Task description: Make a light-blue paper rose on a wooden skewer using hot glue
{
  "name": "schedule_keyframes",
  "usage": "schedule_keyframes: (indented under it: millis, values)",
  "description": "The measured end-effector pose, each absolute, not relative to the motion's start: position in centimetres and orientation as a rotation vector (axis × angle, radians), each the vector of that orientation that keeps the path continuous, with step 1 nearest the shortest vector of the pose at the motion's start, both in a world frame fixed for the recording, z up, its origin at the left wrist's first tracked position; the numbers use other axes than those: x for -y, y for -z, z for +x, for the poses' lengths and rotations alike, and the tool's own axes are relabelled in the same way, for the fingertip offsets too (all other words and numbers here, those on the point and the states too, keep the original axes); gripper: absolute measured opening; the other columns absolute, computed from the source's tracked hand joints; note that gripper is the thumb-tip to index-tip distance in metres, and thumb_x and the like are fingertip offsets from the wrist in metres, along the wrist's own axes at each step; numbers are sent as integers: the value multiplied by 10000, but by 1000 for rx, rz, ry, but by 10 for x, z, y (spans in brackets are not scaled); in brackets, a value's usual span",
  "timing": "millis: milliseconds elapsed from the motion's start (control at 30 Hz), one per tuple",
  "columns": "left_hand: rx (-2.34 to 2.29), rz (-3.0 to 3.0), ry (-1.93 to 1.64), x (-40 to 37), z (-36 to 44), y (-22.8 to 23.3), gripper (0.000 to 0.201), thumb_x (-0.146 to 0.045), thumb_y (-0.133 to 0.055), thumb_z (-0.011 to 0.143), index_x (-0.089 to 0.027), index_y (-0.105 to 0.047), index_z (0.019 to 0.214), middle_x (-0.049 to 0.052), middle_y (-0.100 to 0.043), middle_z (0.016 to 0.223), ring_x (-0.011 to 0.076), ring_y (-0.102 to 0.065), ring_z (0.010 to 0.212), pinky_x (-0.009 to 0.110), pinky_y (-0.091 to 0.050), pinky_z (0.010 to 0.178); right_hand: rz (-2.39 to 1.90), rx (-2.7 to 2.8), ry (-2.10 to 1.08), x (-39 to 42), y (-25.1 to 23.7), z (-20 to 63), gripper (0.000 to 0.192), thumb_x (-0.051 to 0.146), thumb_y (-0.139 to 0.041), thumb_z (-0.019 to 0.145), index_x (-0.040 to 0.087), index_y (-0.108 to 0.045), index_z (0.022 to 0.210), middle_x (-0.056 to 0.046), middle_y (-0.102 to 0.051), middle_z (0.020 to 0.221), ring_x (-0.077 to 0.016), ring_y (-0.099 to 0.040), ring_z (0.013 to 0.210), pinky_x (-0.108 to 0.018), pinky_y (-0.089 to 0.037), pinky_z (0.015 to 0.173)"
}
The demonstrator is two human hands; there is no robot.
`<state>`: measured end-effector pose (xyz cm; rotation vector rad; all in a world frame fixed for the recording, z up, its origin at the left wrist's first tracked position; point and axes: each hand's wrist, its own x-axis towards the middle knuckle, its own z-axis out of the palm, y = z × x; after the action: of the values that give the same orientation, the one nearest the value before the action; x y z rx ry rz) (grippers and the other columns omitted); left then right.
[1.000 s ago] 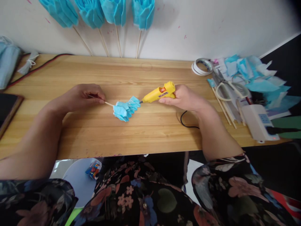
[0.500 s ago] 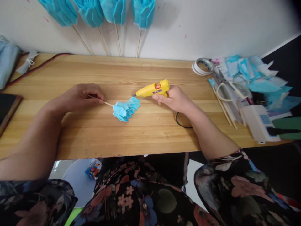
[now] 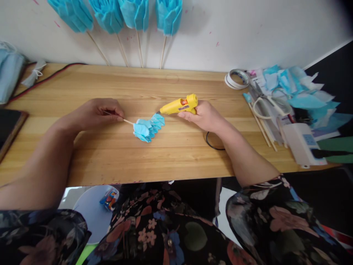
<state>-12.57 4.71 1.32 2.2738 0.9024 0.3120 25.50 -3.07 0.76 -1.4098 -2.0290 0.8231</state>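
Between its thumb and fingers, my left hand (image 3: 106, 112) pinches a thin wooden stick (image 3: 128, 121). At the stick's far end is a pleated light-blue flower piece (image 3: 149, 128), lying over the middle of the table. My right hand (image 3: 202, 115) is wrapped round a yellow hot glue gun (image 3: 178, 105). The gun points left, and its dark nozzle is at the upper right end of the blue pleats. Whether the nozzle touches them or glue is coming out, I cannot tell.
Several finished blue flowers on sticks (image 3: 135, 14) lean against the wall behind. Along the right lie tape rolls (image 3: 228, 81), scissors (image 3: 271, 105), loose sticks (image 3: 260, 125), blue scraps (image 3: 306, 97) and a white device (image 3: 303, 143). A cable (image 3: 211, 143) loops by my right forearm.
Both hands, the glue gun and the flower piece keep almost the same places. The whole view has shifted very slightly.
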Motion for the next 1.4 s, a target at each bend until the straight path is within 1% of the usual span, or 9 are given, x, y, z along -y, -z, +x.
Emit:
schedule_keyframes:
  millis: [267, 467, 633, 733, 833, 967, 1100, 1233, 1400]
  values:
    - [-918, 2245, -315, -46, -126, -13, 320, -470, -668, 908, -159, -727, 869, 42, -710, 855, 145, -631, 788, 235, -488, 711, -1457, 2056, -767, 29, -5, 255, 398, 545, -692, 955, 192, -797, 1108, -70, -814, 1043, -236, -710, 906, -359, -533, 843]
    - [-904, 2259, -316, -46, -123, -15, 295, -455, -657, 899, -172, -716, 844, 30, -688, 818, 139, -609, 763, 240, -470, 693, -1505, 2017, -561, 30, -5, 262, 468, 625, -664, 958, 194, -793, 1084, -66, -801, 938, -254, -733, 895, -379, -558, 830]
    - [-937, 2286, -247, -49, -124, -13, 364, -517, -629, 894, -164, -712, 866, 40, -705, 850, 157, -617, 800, 259, -476, 722, -1486, 1940, -204, 28, -18, 280, 609, 618, -472, 1048, 182, -664, 1427, -118, -786, 1261, -317, -727, 1191, -447, -570, 987]
    - [-987, 2332, -221, -53, -126, -11, 386, -541, -604, 884, -172, -717, 866, 37, -719, 856, 169, -618, 821, 270, -467, 740, -1827, 1989, -28, 24, -19, 301, 694, 540, -489, 1054, 158, -461, 1633, -176, -755, 1345, -370, -717, 1209, -499, -565, 999]
    - [-1020, 2362, -186, -55, -125, -9, 413, -561, -585, 862, -174, -728, 881, 42, -724, 874, 183, -619, 827, 287, -461, 753, -2122, 2114, 99, 28, -15, 331, 721, 440, -559, 1028, 113, -417, 1655, -243, -711, 1415, -407, -691, 1233, -530, -545, 1024]
    - [-1034, 2342, -180, -53, -120, -12, 415, -572, -589, 844, -180, -719, 885, 55, -738, 926, 206, -640, 875, 304, -486, 810, -2284, 2225, 173, 52, -26, 353, 687, 346, -640, 983, 83, -488, 1599, -283, -585, 1574, -458, -590, 1397, -603, -465, 1149]
    - [-1033, 2316, -172, -54, -119, -13, 424, -613, -603, 830, -205, -707, 878, 48, -749, 944, 226, -650, 900, 296, -503, 820, -2129, 2200, 174, 74, -50, 314, 467, 302, -609, 1013, 118, -676, 1437, -219, -704, 1439, -407, -639, 1349, -558, -471, 1162]
    - [-1059, 2307, -164, -57, -120, -9, 443, -630, -602, 814, -214, -718, 911, 58, -757, 986, 252, -664, 937, 300, -502, 821, -1935, 2150, -277, 75, -54, 241, 291, 294, -555, 1045, 235, -806, 1179, -81, -827, 1196, -259, -751, 1080, -373, -545, 916]
    - [-1012, 2342, -157, -58, -119, -3, 482, -636, -576, 846, -208, -751, 984, 74, -761, 1049, 268, -677, 992, 329, -520, 903, -2043, 2155, -487, 58, -38, 190, 230, 298, -610, 1027, 236, -823, 1087, -59, -840, 1129, -223, -743, 991, -324, -475, 787]
